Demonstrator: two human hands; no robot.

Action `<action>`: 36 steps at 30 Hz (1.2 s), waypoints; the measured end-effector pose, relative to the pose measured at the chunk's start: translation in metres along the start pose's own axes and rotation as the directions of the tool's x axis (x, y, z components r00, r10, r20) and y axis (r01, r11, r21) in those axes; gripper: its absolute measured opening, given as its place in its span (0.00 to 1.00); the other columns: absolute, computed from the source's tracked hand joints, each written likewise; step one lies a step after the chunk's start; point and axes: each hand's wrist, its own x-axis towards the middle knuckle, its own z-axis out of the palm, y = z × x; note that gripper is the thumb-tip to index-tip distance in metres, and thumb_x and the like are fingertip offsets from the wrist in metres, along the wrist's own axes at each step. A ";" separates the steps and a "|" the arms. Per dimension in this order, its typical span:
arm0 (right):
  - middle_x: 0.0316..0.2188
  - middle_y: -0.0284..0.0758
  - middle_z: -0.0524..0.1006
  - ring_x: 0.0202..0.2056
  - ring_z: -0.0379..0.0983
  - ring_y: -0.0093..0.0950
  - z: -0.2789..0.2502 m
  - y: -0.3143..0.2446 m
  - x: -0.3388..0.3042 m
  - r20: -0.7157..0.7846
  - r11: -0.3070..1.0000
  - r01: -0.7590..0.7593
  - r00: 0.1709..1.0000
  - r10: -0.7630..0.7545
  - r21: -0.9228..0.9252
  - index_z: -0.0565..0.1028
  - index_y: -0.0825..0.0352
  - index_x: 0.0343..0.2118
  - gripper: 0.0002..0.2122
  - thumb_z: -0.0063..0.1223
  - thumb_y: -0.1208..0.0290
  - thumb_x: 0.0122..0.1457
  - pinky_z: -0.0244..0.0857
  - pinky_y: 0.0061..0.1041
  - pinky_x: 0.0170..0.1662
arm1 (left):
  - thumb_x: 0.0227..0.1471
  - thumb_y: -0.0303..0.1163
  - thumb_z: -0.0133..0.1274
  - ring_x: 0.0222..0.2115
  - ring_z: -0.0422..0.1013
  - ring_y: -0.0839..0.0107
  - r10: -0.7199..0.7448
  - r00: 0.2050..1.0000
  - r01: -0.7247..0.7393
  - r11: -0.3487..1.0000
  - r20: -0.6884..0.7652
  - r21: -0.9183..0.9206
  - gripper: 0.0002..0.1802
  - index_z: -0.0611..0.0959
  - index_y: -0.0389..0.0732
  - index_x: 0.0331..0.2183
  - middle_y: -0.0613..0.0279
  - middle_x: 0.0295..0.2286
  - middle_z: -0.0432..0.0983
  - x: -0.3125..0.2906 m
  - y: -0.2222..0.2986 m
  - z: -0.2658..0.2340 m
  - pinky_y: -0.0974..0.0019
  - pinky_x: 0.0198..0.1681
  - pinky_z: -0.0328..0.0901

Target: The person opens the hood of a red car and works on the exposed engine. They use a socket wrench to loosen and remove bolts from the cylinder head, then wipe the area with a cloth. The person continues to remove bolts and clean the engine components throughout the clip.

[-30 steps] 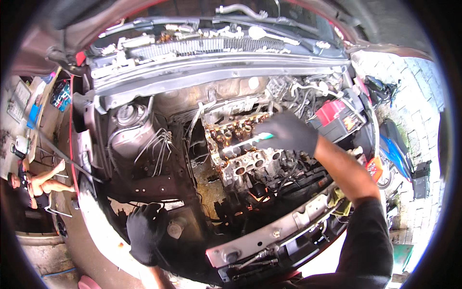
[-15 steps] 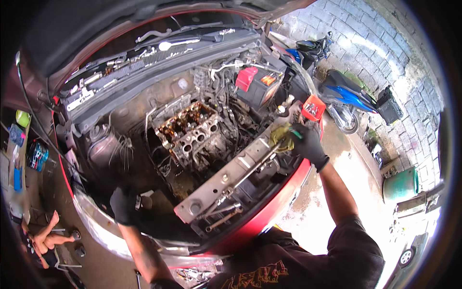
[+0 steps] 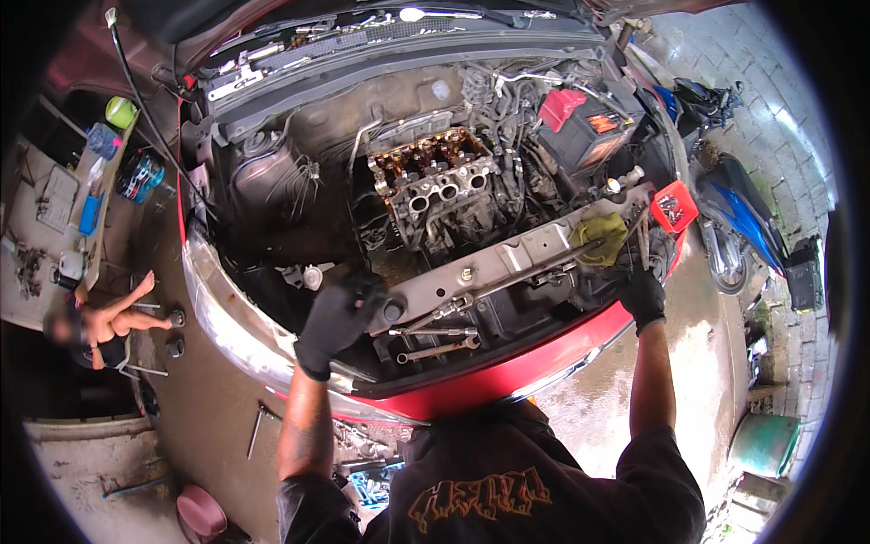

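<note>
My left hand (image 3: 337, 325), in a black glove, hovers by the left end of the metal crossbeam (image 3: 494, 269); its fingers blend into the dark bay, so their grip is unclear. At the beam's right end, my right hand (image 3: 642, 296), also gloved, has its fingers closed at the lower end of a slim metal tool (image 3: 644, 239). A yellow-green cloth (image 3: 600, 239) lies on the beam beside it. A long-handled ratchet (image 3: 450, 307) rests along the beam, with a combination wrench (image 3: 439, 351) below it. Beyond stands the opened engine (image 3: 435, 177), its ports facing me.
A red tray of small metal parts (image 3: 674, 207) sits at the right corner. Behind it is the battery (image 3: 589, 127) with a red cover. The red bumper (image 3: 507, 367) runs in front of me. A person (image 3: 113, 322) sits at far left; a blue motorcycle (image 3: 748, 218) stands right.
My right hand has left the yellow-green cloth, which now lies on the beam, and moved nearer me. My left hand has come toward the beam's left end. The view has shifted.
</note>
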 end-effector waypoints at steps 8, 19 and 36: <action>0.41 0.47 0.76 0.38 0.77 0.49 -0.029 -0.035 0.012 -0.210 0.962 0.255 0.939 -0.271 -0.101 0.73 0.64 0.52 0.24 0.59 0.61 0.53 0.73 0.49 0.38 | 0.50 0.36 0.62 0.37 0.79 0.51 -0.014 0.988 -0.028 0.963 0.155 0.268 0.15 0.86 0.44 0.42 0.52 0.38 0.83 0.025 0.040 0.075 0.55 0.40 0.73; 0.36 0.35 0.73 0.42 0.70 0.38 -0.022 -0.161 -0.004 -0.268 0.539 0.840 0.535 -0.801 0.068 0.76 0.59 0.42 0.14 0.60 0.65 0.51 0.62 0.41 0.51 | 0.46 0.45 0.64 0.34 0.77 0.49 -0.074 0.985 -0.023 0.840 0.157 0.542 0.27 0.78 0.41 0.45 0.50 0.34 0.75 0.020 0.057 0.121 0.47 0.32 0.71; 0.39 0.42 0.72 0.37 0.75 0.45 -0.068 -0.180 0.031 -0.243 0.370 0.850 0.475 -0.846 0.374 0.74 0.64 0.49 0.20 0.63 0.64 0.55 0.70 0.43 0.39 | 0.63 0.34 0.54 0.42 0.73 0.65 -0.118 0.993 0.106 0.914 -0.007 -0.392 0.19 0.78 0.34 0.51 0.52 0.39 0.78 0.049 0.045 0.060 0.64 0.46 0.67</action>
